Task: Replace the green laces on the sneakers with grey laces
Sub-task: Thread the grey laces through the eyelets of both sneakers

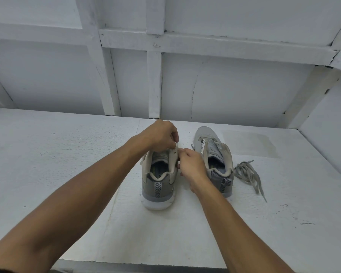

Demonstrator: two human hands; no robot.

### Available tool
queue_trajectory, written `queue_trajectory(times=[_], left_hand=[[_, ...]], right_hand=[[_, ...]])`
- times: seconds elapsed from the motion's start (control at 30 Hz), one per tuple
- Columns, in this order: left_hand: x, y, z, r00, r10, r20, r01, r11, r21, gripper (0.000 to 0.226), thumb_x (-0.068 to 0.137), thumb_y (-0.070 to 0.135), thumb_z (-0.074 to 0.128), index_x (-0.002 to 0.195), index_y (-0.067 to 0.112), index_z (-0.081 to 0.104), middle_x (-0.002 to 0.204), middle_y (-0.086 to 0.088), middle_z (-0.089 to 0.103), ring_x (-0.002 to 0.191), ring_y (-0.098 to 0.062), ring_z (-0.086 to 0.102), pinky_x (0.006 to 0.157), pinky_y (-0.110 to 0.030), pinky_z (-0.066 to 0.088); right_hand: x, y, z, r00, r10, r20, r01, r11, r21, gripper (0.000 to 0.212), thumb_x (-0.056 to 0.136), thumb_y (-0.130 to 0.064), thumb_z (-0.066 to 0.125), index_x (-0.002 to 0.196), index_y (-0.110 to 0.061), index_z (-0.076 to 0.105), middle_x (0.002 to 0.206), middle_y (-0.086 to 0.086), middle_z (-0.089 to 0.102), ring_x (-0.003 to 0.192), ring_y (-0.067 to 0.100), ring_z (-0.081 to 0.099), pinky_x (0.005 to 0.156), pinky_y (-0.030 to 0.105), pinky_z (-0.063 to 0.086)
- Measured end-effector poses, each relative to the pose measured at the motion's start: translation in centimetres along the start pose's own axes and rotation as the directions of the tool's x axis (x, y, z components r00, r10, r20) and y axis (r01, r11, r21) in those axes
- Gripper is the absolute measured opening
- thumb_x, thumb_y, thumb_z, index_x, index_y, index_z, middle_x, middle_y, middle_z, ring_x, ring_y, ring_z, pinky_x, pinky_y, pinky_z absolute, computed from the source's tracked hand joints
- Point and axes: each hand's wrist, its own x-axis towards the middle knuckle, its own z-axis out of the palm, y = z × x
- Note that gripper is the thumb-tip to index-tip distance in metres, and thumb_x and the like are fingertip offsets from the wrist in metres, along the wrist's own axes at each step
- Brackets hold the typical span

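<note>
2 grey sneakers stand side by side at the centre of the frame on a white, rough-textured worktop (67, 154), heels toward the camera and toes toward the white panelled wall (234, 85) at the top of the frame. The left sneaker (158, 194) has its tongue pulled open. The left hand (161, 137) reaches over it from the upper side, its grip narrow, with thumb and fingertips pinching the top of the pale eyelet flap on the shoe's right edge. The right hand (191, 164) comes in between the 2 shoes, its grip also narrow, with thumb and forefinger pinched at the outer edge of that same flap. Whether a lace tip sits in that pinch is too small to tell. A heel tab (158, 187) with a black-and-white chevron pattern runs down the back of the left sneaker, and the right sneaker (215, 152) shows a matching one. A yellow-green mark is printed on the left sneaker's insole, but it is too small to read. The right sneaker lies just beside the right wrist, its collar open, with a short pale strand showing at its front eyelets. The loose laces (246, 172), a dull grey-green tangle, lie on the worktop at the right of the frame, touching or almost touching the right sneaker's heel, with 1 end trailing toward the lower right.
</note>
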Motion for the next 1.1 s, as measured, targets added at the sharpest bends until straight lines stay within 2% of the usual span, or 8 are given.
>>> queue_trajectory(times=[0.27,0.47,0.7,0.87,0.97,1.03,1.07,1.1], left_hand=[[0.0,-0.2,0.3,1.000,0.026,0.014,-0.027,0.997,0.075,0.007,0.083,0.019,0.069,0.090,0.021,0.067,0.090,0.007,0.065,0.089,-0.012,0.062,0.079,-0.023,0.050],[-0.4,-0.6,0.8,0.999,0.026,-0.026,-0.024,0.996,0.081,0.009,0.083,0.024,0.071,0.090,0.023,0.065,0.093,0.005,0.067,0.091,-0.015,0.062,0.083,-0.033,0.053],[-2.4,-1.6,0.9,0.964,-0.006,-0.267,0.046,0.989,0.144,0.031,0.082,0.041,0.070,0.107,0.024,0.064,0.102,0.007,0.059,0.106,-0.018,0.049,0.089,-0.034,0.038],[-6.2,-3.7,2.5,0.892,-0.270,-0.363,0.208,0.958,-0.199,0.022,0.080,0.033,0.074,0.089,0.022,0.057,0.085,0.007,0.058,0.080,-0.012,0.055,0.062,-0.025,0.040],[-7.8,-4.7,3.8,0.871,-0.366,-0.329,0.232,0.894,-0.383,0.025,0.081,0.039,0.074,0.087,0.019,0.059,0.081,0.010,0.062,0.074,-0.005,0.058,0.058,-0.021,0.041],[-8.3,-4.8,4.4,0.851,-0.400,-0.340,0.221,0.861,-0.459,0.025,0.083,0.042,0.072,0.088,0.019,0.061,0.083,0.011,0.064,0.075,-0.005,0.060,0.059,-0.019,0.041],[-8.4,-4.7,4.8,0.842,-0.414,-0.345,0.215,0.845,-0.489,0.025,0.084,0.042,0.071,0.089,0.020,0.061,0.084,0.010,0.064,0.075,-0.006,0.060,0.059,-0.020,0.042],[-8.4,-4.5,5.1,0.835,-0.426,-0.348,0.211,0.833,-0.512,0.023,0.085,0.042,0.069,0.091,0.021,0.061,0.086,0.009,0.064,0.075,-0.008,0.061,0.060,-0.022,0.044]], right_hand=[[0.2,-0.4,-0.7,0.998,0.013,0.065,-0.011,0.999,-0.033,0.038,0.100,-0.034,0.043,0.089,-0.006,0.066,0.091,0.012,0.070,0.088,0.032,0.067,0.083,0.048,0.055],[0.6,-1.3,-1.7,0.995,-0.009,0.098,0.006,1.000,0.025,0.022,0.101,-0.015,0.039,0.101,-0.014,0.062,0.087,0.011,0.066,0.060,0.020,0.061,0.055,0.030,0.055],[1.2,-1.0,-0.9,0.990,-0.124,0.067,0.133,0.978,-0.158,0.018,0.093,-0.021,0.047,0.080,-0.026,0.058,0.087,0.005,0.068,0.083,0.032,0.067,0.078,0.051,0.056],[2.3,-2.0,-2.2,0.980,-0.197,-0.024,0.193,0.974,-0.121,0.022,0.095,-0.018,0.038,0.079,-0.026,0.050,0.087,0.006,0.064,0.076,0.031,0.068,0.073,0.050,0.057],[3.7,-5.9,-5.3,0.978,-0.136,-0.160,0.186,0.914,0.361,0.023,0.095,-0.004,0.033,0.080,-0.015,0.046,0.079,0.008,0.063,0.065,0.024,0.065,0.059,0.031,0.054],[4.1,-9.0,-8.2,0.988,-0.022,-0.153,0.139,0.556,0.819,0.020,0.091,0.002,0.034,0.081,-0.010,0.046,0.065,0.006,0.058,0.052,0.019,0.059,0.048,0.025,0.049],[3.8,-10.0,-9.2,0.988,-0.019,-0.151,0.144,0.444,0.884,0.016,0.091,-0.001,0.036,0.083,-0.011,0.045,0.063,0.003,0.056,0.046,0.015,0.053,0.043,0.022,0.042],[3.7,-10.5,-9.6,0.981,-0.056,-0.186,0.189,0.486,0.853,0.013,0.091,-0.004,0.039,0.084,-0.013,0.046,0.065,0.001,0.054,0.043,0.012,0.046,0.040,0.020,0.033]])
